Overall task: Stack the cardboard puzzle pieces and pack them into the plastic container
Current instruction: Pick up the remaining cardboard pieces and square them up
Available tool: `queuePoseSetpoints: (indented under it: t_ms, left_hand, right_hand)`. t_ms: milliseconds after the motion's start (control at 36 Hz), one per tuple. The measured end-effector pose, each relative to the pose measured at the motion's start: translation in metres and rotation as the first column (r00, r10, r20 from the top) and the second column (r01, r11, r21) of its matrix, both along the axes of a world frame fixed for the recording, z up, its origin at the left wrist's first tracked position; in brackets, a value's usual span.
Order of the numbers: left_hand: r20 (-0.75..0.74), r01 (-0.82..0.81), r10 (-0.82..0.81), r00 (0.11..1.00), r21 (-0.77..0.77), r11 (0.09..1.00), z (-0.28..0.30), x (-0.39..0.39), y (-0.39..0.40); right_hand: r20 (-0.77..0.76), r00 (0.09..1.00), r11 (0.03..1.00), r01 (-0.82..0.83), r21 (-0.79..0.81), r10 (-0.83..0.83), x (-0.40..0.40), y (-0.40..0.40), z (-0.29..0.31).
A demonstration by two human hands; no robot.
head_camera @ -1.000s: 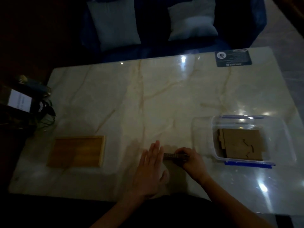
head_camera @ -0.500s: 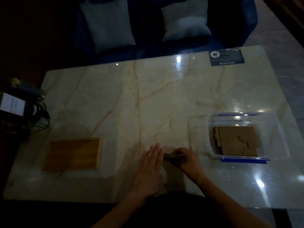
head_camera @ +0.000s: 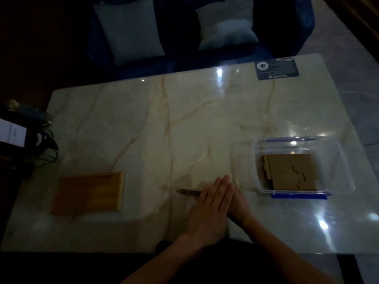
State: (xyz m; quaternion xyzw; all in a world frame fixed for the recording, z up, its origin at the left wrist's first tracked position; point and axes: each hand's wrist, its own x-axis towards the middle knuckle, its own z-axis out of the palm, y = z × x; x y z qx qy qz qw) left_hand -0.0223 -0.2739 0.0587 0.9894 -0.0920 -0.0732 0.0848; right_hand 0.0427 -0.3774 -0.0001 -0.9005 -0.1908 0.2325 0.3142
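A thin stack of cardboard puzzle pieces (head_camera: 187, 191) stands on edge near the table's front, with its left end sticking out. My left hand (head_camera: 211, 210) lies flat, fingers together, pressed against the stack's near side and covering its right part. My right hand (head_camera: 240, 203) holds the stack's right end, its fingers hidden behind the left hand. The clear plastic container (head_camera: 256, 160) sits to the right, a short way from my hands. More cardboard pieces (head_camera: 291, 173) lie flat inside it.
A shallow wooden tray (head_camera: 88, 193) lies at the front left of the marble table (head_camera: 164, 124). A dark card (head_camera: 276, 69) rests at the back right corner. Dark clutter (head_camera: 24, 132) sits off the left edge. A sofa with two cushions (head_camera: 129, 27) stands behind.
My left hand has slid right from the stack's left end onto its side, now overlapping my right hand. The stack's left end has come into view.
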Motion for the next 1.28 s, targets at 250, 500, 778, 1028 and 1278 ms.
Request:
queuePoseSetpoints:
  t_ms: [250,500,778,1028,1278]
  left_hand:
    - [-0.020,0.002,-0.003,1.000,-0.019,1.000,-0.016,-0.005,0.015]
    - [-0.211,-0.639,0.785,0.582,-0.716,0.282,-0.025,-0.023,0.086]
    - [-0.606,-0.718,0.595,0.528,-0.692,-0.068,-0.031,-0.016,0.077]
    - [-0.592,-0.725,0.441,0.674,-0.646,0.239,-0.040,-0.020,0.086]
    - [-0.441,-0.680,0.542,0.715,-0.617,0.395,-0.054,-0.007,0.092]
  right_hand:
    - [-0.115,0.989,0.985,0.111,0.130,-0.096,0.001,-0.003,0.004]
    - [-0.169,0.980,0.984,0.125,0.127,-0.103,0.004,-0.003,0.004]
    - [-0.208,0.971,0.977,0.152,0.147,-0.120,0.005,-0.001,0.007]
    - [-0.257,0.950,0.969,0.214,0.123,-0.177,0.006,-0.005,0.006]
    - [-0.247,0.956,0.979,0.185,0.091,-0.158,0.007,-0.013,0.007]
